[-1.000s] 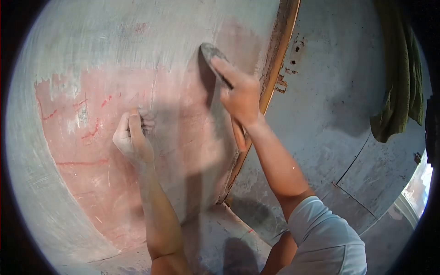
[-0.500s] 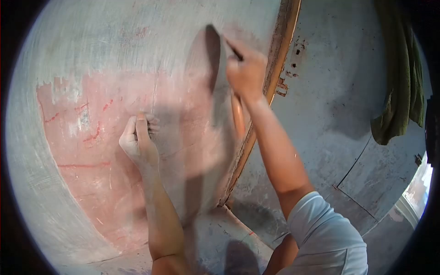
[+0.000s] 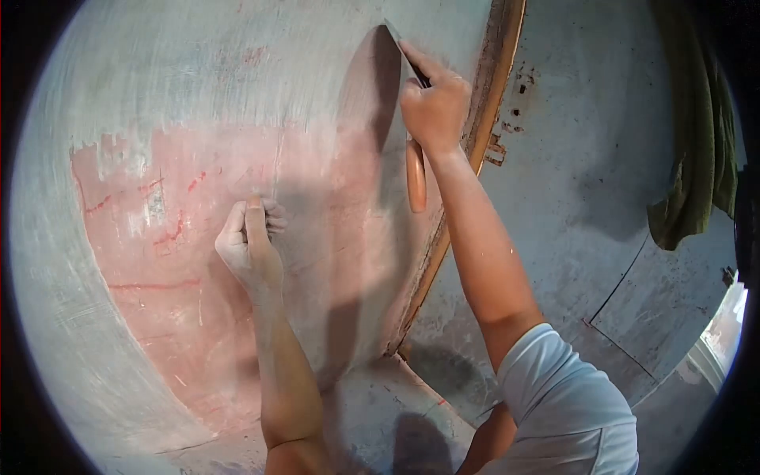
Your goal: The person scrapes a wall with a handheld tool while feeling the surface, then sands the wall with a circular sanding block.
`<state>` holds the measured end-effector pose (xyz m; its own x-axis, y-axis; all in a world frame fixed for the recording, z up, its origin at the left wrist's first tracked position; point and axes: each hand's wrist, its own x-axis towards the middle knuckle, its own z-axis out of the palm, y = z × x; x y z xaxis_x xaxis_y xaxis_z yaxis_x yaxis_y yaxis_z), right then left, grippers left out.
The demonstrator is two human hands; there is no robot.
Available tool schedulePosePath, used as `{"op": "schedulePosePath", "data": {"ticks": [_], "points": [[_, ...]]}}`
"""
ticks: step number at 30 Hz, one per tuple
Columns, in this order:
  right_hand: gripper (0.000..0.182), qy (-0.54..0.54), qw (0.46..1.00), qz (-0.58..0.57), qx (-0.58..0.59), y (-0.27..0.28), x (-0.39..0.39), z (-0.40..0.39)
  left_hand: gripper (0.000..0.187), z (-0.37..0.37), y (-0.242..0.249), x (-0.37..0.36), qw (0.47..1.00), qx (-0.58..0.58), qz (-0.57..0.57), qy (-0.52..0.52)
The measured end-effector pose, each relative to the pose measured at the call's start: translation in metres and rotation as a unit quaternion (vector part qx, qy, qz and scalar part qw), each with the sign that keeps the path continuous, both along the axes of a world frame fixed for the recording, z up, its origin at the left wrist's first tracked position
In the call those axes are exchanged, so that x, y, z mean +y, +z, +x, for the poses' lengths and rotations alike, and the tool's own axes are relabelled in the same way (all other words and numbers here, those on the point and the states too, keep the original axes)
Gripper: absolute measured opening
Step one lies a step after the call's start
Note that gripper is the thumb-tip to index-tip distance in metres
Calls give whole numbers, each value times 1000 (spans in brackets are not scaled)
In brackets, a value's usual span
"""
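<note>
My right hand (image 3: 437, 112) is wrapped round a trowel with a wooden handle (image 3: 416, 180). Its dark, thin blade is seen almost edge-on, with the tip up against the pale grey coating on the wall (image 3: 206, 71), and the handle sticks out below my fist. Lower and to the left, my left hand (image 3: 252, 241) is closed, the thumb laid over curled, dust-whitened fingers. What it holds, if anything, is hidden. It is in front of a pinkish wall patch (image 3: 150, 261) with red marks and a ragged upper edge where the grey coat stops.
A wooden frame strip (image 3: 497, 79) runs slantwise just right of my right hand. Beyond it is a blue-grey panel (image 3: 554, 206) with rusty holes and a dark green cloth (image 3: 689, 190) hanging at the far right. The wall's lower corner meets a pale ledge (image 3: 364, 404).
My right hand has moved the trowel up and slightly right along the wall. My left hand keeps its closed shape; the whole view has shifted slightly.
</note>
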<state>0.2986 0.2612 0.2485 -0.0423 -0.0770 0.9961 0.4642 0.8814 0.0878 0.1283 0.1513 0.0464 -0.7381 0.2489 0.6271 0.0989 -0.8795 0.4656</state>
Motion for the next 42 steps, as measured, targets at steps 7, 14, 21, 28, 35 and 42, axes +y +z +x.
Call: {"op": "schedulePosePath", "data": {"ticks": [7, 14, 21, 28, 35, 42], "points": [[52, 43, 997, 47, -50, -77, -3, 9, 34, 3, 3, -3, 1000, 4, -7, 19], [53, 1, 999, 28, -30, -21, 0, 5, 35, 5, 6, -5, 999, -10, -18, 34], [51, 18, 996, 79, -42, -53, 6, 5, 35, 10, 6, 3, 999, 0, -4, 40], [52, -17, 998, 47, -32, -40, 2, 2, 33, 27, 10, 1, 984, 73, -114, -119], [53, -38, 993, 43, -99, -117, -19, -8, 43, 53, -22, 48, 786, 295, -209, -502], [57, 3, 992, -12, -128, -139, -29, -16, 36, 66, -51, 69, 799, -18, -90, -594]]}}
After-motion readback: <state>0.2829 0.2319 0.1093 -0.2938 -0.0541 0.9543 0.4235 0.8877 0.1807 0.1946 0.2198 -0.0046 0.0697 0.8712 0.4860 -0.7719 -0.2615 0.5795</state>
